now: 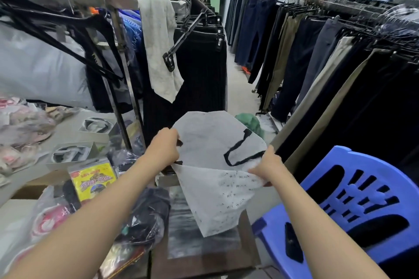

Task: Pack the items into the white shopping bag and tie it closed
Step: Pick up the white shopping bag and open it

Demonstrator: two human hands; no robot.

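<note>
A white shopping bag with black handles and small printed lettering is held up in the air over a dark table. My left hand grips its left edge near the mouth. My right hand pinches the right edge beside a black handle loop. The bag's mouth is spread between both hands and its lower part hangs down. On the table to the left lie packed goods: a dark item in clear plastic, a yellow packet and pink items in plastic.
A blue plastic chair stands close at the right. A metal clothes rack with dark garments and a pale cloth rises behind the bag. Rows of hanging trousers line the aisle on the right. Boxed goods cover the left counter.
</note>
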